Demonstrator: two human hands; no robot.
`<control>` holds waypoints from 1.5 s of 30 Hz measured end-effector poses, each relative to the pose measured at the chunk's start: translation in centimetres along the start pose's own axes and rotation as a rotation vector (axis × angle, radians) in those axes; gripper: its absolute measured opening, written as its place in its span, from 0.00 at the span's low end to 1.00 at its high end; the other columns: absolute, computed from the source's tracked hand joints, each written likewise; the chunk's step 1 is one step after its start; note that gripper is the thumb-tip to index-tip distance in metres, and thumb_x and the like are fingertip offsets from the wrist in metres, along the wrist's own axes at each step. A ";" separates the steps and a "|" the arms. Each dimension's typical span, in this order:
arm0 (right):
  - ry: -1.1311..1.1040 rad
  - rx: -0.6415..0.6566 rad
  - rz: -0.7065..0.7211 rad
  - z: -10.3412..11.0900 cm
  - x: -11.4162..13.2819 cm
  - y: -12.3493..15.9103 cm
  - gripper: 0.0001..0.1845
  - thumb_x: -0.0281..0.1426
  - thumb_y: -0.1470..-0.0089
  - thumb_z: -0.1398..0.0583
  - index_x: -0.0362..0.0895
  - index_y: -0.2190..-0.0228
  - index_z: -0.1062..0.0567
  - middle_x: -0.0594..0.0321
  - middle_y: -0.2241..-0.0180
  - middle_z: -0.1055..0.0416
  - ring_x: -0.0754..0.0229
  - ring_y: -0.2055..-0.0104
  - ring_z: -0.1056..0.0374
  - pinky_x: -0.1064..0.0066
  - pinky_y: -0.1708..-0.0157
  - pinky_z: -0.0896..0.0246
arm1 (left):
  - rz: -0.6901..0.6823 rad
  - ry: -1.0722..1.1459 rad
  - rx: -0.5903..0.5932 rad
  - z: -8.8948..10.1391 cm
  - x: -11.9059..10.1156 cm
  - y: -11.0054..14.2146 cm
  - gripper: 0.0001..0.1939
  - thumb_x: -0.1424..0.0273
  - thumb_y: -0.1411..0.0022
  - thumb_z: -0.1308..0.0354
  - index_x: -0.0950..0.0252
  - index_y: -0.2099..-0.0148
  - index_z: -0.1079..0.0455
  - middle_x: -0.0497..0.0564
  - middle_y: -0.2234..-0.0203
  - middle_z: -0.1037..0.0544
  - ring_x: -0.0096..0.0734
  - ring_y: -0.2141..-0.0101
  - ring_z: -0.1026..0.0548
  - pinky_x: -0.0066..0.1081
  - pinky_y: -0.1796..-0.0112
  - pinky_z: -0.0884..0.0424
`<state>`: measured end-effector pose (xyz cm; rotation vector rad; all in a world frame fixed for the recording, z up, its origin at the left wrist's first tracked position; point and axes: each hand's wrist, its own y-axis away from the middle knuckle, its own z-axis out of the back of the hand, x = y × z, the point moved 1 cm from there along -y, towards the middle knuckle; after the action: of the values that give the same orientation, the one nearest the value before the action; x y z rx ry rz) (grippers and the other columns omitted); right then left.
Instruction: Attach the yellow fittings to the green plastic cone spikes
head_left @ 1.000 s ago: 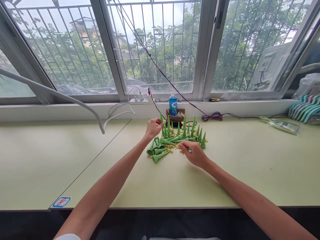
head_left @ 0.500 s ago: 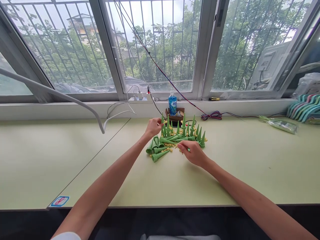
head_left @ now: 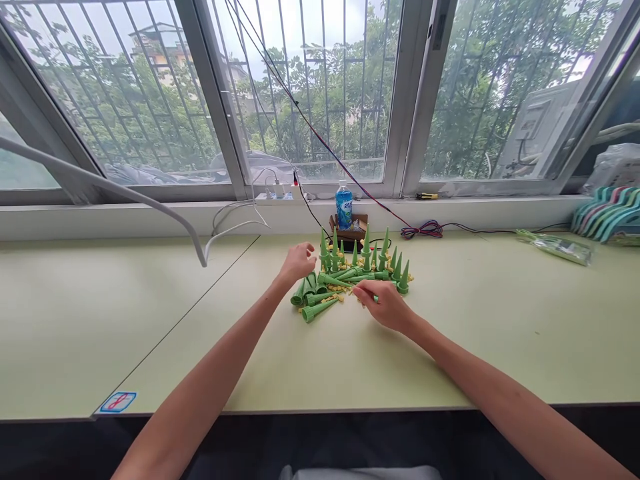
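Note:
Several green plastic plant watering spikes stand point-up in a cluster, such as the upright spike (head_left: 367,250). More lie on their sides in front, among them a lying spike (head_left: 319,311) with its open wide end toward the left. Small yellow plastic pieces (head_left: 340,299) are scattered between them. My left hand (head_left: 299,260) is just left of the standing spikes, fingers bent and apart, with nothing visible in it. My right hand (head_left: 384,305) is low at the front of the cluster, thumb and fingers pinched beside the yellow pieces. What sits between those fingertips is hidden.
Behind the spikes stands a blue bottle (head_left: 344,208) by a small brown box (head_left: 360,225). A thick white cable (head_left: 150,200) hangs at the left. Coiled wires (head_left: 423,229), a plastic packet (head_left: 555,247) and hangers (head_left: 607,213) lie toward the right back.
My left hand has let go of an upright spike at the left end of the cluster and drawn back slightly to the left. The right hand stays pinched in nearly the same place.

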<state>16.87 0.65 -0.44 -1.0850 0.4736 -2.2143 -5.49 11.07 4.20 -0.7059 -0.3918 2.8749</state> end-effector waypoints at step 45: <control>0.486 0.015 0.061 -0.6 -2.5 0.0 0.06 0.30 0.42 0.42 0.42 0.64 0.25 0.57 0.66 0.30 0.55 0.59 0.38 0.62 0.54 0.47 | -0.356 0.350 -0.071 -4.5 -5.5 8.9 0.11 0.72 0.40 0.48 0.65 0.54 0.37 0.45 0.76 0.31 0.26 0.77 0.33 0.27 0.73 0.38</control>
<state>17.54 2.30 -2.27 -0.5057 0.6815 -2.4168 0.64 2.39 0.20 -1.0142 -0.5110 2.3590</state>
